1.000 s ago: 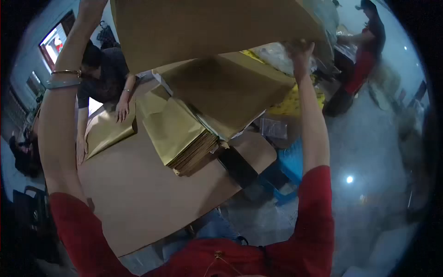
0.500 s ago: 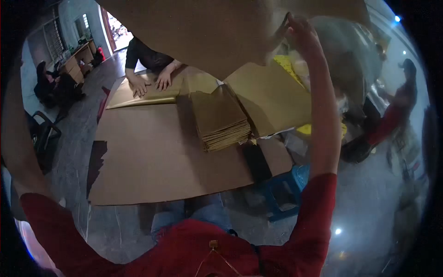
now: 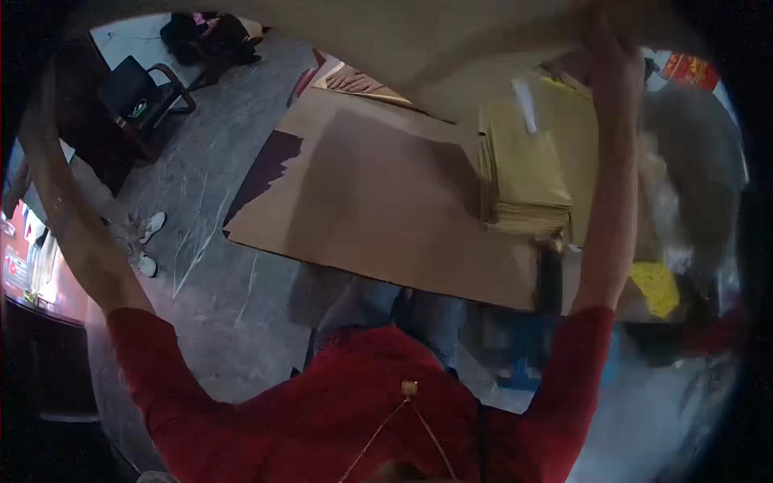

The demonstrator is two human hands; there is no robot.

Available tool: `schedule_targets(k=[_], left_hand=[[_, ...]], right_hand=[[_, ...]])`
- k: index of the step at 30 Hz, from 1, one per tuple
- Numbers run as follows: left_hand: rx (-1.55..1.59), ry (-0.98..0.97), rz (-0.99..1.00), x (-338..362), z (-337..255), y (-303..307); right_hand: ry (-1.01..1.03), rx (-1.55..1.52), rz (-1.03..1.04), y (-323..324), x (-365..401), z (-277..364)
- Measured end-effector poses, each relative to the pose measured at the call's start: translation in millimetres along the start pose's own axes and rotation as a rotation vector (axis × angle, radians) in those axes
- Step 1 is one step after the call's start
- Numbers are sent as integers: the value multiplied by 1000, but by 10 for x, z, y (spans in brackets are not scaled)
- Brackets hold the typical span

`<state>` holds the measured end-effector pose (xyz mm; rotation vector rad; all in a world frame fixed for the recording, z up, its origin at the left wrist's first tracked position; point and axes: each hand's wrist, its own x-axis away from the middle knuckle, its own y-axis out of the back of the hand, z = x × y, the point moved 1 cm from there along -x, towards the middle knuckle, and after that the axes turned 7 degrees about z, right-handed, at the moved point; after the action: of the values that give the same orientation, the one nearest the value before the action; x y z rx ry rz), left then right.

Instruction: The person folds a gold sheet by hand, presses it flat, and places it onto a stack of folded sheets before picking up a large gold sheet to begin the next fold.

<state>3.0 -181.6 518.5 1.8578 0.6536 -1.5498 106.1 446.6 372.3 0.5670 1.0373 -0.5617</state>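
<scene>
A large brown paper sheet (image 3: 483, 48) is raised across the top of the head view, smeared by motion. My right hand (image 3: 609, 44) is up at its right side, blurred, with the fingers closed on the sheet. My left arm reaches up along the left edge, and its hand is beyond the visible picture. Below the sheet, a table covered with brown cardboard (image 3: 386, 209) carries a stack of folded brown paper (image 3: 527, 173) at its right. A co-worker's hand (image 3: 354, 80) lies flat on golden-brown paper at the far side, partly covered by the raised sheet.
A dark armchair (image 3: 145, 101) stands on the grey floor at left, with a seated person behind it. White shoes (image 3: 149, 241) of someone standing show nearby. A blue stool (image 3: 523, 350) is under the table's right front, and a yellow piece (image 3: 656, 288) hangs at right.
My view has swung left and down, so the table and stack appear further right. The raised sheet and my right hand sit higher in view. The co-worker's arms are now mostly covered.
</scene>
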Motion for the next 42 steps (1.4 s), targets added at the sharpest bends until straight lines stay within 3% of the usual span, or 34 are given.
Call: schedule_targets(k=[3,8,14,21,26,33,37,39,42], left_hand=[[-35,49,-5,213,289,212],[-52,93,-2,322,457,430],[-41,108,33,334,428,295],[25,130,112,269,408,-310],[104,203,214,425,538,-1102],[226,380,366,1115,1011,-2604],[272,486,440,1628,1314,-3466],[289,531,470,1848,1446,-3791],[316,587,505,2141,1610,-4116]], right_hand=[[-2,5,-24,-30,211,103],[32,144,79,308,-169,547],[30,322,285,441,-574,908],[-54,383,445,235,-793,804],[-200,348,564,-123,-707,235],[-497,242,691,-844,-28,-1132],[-682,112,665,-1288,425,-1921],[-668,141,722,-1391,481,-2278],[-748,29,597,-1578,591,-2691]])
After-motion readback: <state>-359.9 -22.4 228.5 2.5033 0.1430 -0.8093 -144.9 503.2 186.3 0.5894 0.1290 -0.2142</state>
